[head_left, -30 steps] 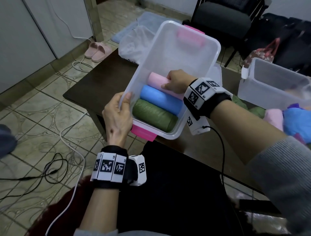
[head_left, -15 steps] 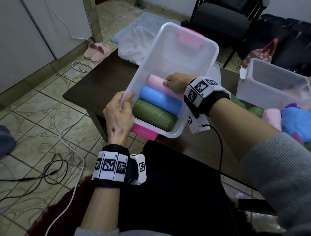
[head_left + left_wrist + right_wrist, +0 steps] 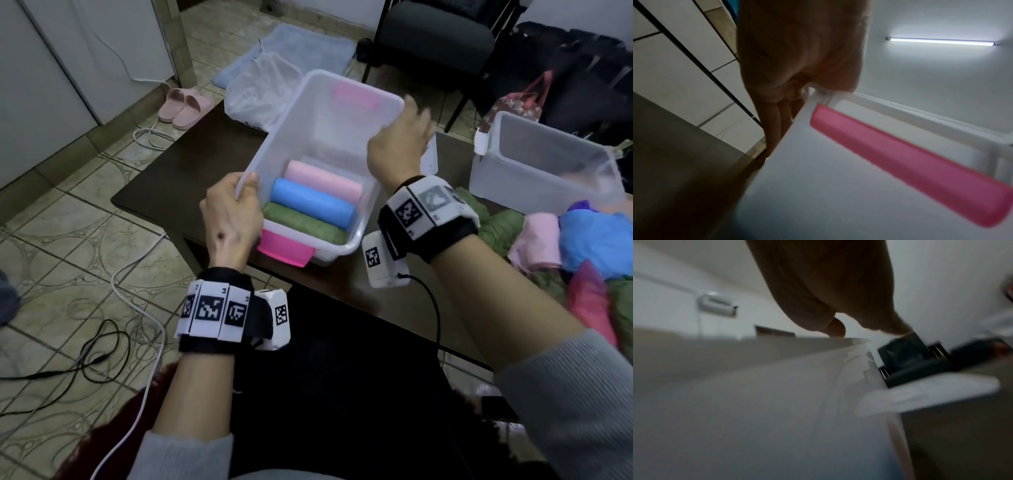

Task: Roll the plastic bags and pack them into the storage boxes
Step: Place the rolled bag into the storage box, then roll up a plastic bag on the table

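- Clear storage box [image 3: 291,137] sits at the near-left part of the dark table [image 3: 178,171], long axis running away from me and slightly right; far end tipped up, near end with the pink latch [image 3: 286,247] at the table's edge.
- Three rolled bags lie side by side at the near end of the box, axes across the box's length: green roll [image 3: 305,224] nearest me, blue roll [image 3: 311,202] in the middle, pink roll [image 3: 323,180] farthest, each touching the next.
- My left hand [image 3: 229,219] grips the box's left rim near the close corner, thumb over the lip, fingers curled under outside; the left wrist view shows the fingers [image 3: 781,120] along the outer wall beside the latch.
- My right hand [image 3: 397,147] is at the right rim toward the far corner, fingers curled over the edge; the right wrist view is blurred, thumb tip [image 3: 837,328] on the rim.
- Change: a second ago my right hand was inside the box on the pink roll; it's now out and up on the rim. Left hand's grip unchanged. Rolls same order.
- Look: box translucent white, pink latches both ends; rolls tight, smooth cylinders.
- Second clear box [image 3: 544,164] stands at the far right of the table, loose coloured bags [image 3: 596,240] heaped in front of it.
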